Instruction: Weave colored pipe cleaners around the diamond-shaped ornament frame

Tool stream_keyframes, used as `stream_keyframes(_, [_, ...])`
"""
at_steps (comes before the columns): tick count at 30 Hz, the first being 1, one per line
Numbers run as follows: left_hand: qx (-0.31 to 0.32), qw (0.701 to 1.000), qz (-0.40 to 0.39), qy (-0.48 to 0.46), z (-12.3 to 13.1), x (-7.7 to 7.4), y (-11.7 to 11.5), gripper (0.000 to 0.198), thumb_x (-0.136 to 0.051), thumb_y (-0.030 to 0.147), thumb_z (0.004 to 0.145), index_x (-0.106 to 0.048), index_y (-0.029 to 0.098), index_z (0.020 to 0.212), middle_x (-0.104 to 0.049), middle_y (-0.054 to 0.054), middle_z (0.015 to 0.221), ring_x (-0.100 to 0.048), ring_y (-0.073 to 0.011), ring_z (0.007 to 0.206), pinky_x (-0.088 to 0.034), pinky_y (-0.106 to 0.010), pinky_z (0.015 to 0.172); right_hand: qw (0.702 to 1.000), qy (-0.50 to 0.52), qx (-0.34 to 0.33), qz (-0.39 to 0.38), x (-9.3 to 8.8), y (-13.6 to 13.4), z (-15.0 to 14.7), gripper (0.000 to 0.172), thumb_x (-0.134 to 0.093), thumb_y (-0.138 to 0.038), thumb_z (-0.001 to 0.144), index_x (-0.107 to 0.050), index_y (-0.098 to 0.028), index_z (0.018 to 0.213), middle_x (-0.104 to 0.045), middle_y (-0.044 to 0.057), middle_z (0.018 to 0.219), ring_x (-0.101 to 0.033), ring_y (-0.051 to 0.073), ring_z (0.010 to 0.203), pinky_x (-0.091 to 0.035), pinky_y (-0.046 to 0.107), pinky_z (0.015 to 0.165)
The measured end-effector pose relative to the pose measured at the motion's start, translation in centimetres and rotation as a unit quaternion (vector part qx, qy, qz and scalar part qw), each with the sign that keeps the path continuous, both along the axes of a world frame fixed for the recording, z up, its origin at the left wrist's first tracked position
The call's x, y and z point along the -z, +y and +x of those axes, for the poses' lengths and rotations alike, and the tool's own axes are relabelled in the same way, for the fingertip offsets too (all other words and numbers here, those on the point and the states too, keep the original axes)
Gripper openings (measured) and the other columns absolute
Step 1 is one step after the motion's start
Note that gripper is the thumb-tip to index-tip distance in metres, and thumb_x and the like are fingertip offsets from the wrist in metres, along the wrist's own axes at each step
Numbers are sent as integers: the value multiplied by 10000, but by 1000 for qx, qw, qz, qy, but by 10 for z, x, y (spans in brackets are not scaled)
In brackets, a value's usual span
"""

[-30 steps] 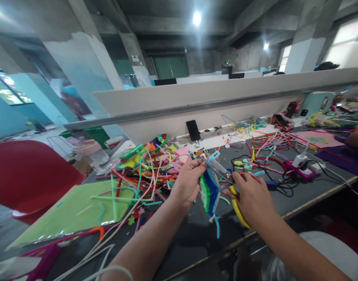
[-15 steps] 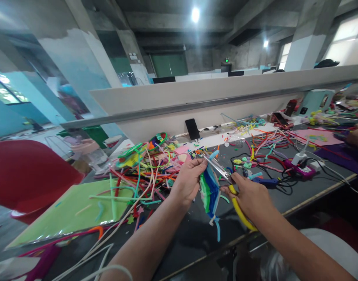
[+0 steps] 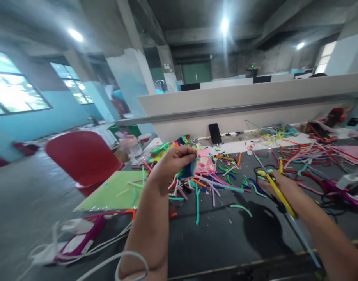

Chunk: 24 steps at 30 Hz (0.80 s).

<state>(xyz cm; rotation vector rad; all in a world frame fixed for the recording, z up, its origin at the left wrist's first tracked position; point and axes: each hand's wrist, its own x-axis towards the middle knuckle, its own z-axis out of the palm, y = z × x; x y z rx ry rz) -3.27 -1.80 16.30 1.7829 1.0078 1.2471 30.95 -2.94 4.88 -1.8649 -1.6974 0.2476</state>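
My left hand (image 3: 173, 164) is raised over the dark table (image 3: 225, 242), its fingers pinched shut on a small blue and green pipe-cleaner piece (image 3: 188, 170). To the right, my right hand (image 3: 277, 187) lies low near the table and grips yellow-handled scissors (image 3: 272, 183), whose blades point up and away. The two hands are apart. A heap of loose coloured pipe cleaners (image 3: 220, 175) lies between and behind them.
A green sheet (image 3: 114, 191) lies at the table's left, and a red chair (image 3: 82, 156) stands behind it. A pink glue gun (image 3: 79, 240) with white cable is near left; another (image 3: 347, 191) at right. A phone (image 3: 214, 133) leans on the white partition (image 3: 255, 101).
The view has swung left. My left hand lifted the blue-green piece up and away from the scissors. My right hand dropped toward the table with the scissors, no longer at the piece.
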Motion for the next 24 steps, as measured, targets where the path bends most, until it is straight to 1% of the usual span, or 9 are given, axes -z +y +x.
stream_keyframes(3, [-22, 999, 28, -28, -16, -9, -11, 146, -730, 291, 698, -716, 157, 755, -633, -21, 693, -536, -108, 612, -408, -212, 566, 989, -10, -109, -96, 21, 2, -24, 378, -678, -295, 673, -601, -165, 1020, -698, 74, 796, -652, 214, 700, -434, 271, 607])
stream_keyframes(6, [-19, 996, 38, -81, -18, -9, -14, 107, -758, 242, 664, -722, 155, 715, -649, -49, 726, -575, -140, 668, -449, -231, 621, 973, -60, -196, -110, 33, -10, -51, 446, -645, -231, 688, -593, -173, 1127, -707, 103, 944, -674, 241, 832, -460, 297, 676])
stream_keyframes(10, [10, 982, -24, -186, -10, 3, -6, 123, -799, 160, 598, -676, 152, 602, -638, -73, 716, -609, -184, 740, -484, -293, 745, 961, -82, -258, -63, 14, -8, -70, 225, -515, -273, 830, -684, -195, 956, -712, 97, 826, -673, 237, 771, -464, 334, 704])
stream_keyframes(13, [39, 972, -60, -223, 7, 20, 4, 240, -839, 227, 546, -609, 164, 519, -590, -56, 635, -593, -188, 682, -495, -356, 754, 942, 126, -311, -30, -10, 12, -79, 310, -519, -362, 863, -650, -206, 1097, -711, 92, 913, -663, 228, 879, -472, 354, 788])
stream_keyframes(14, [57, 972, -62, -221, 15, 27, 8, 286, -851, 284, 527, -590, 170, 502, -572, -49, 611, -582, -190, 665, -495, -374, 745, 909, 242, -337, -31, -14, 19, -85, 378, -559, -396, 847, -608, -212, 1174, -695, 96, 1037, -648, 214, 963, -470, 339, 830])
stream_keyframes(16, [109, 971, -57, -207, 32, 41, 12, 366, -851, 400, 507, -561, 177, 483, -542, -44, 577, -564, -193, 641, -491, -391, 723, 798, 432, -410, -91, -13, 28, -97, 485, -618, -460, 811, -558, -241, 1239, -636, 95, 1201, -606, 193, 1083, -467, 317, 864])
stream_keyframes(19, [157, 965, -70, -196, 56, 57, 15, 424, -838, 481, 503, -543, 177, 483, -520, -41, 559, -549, -182, 624, -482, -383, 714, 671, 556, -460, -174, 5, 31, -114, 468, -693, -489, 748, -630, -198, 1109, -673, 78, 1085, -628, 168, 987, -475, 286, 813])
stream_keyframes(21, [171, 961, -84, -198, 67, 63, 16, 427, -837, 486, 505, -548, 172, 491, -525, -38, 561, -544, -171, 615, -482, -371, 719, 641, 579, -462, -203, 17, 30, -116, 393, -778, -405, 675, -675, -151, 957, -697, 46, 907, -640, 134, 810, -475, 243, 732])
stream_keyframes(24, [164, 957, -85, -222, 77, 67, 23, 327, -809, 438, 581, -624, 170, 600, -608, -51, 670, -591, -187, 706, -492, -357, 766, 641, 617, -412, -195, 23, 35, -100, 310, -818, -319, 616, -674, -140, 825, -677, -1, 721, -597, 96, 603, -453, 204, 592])
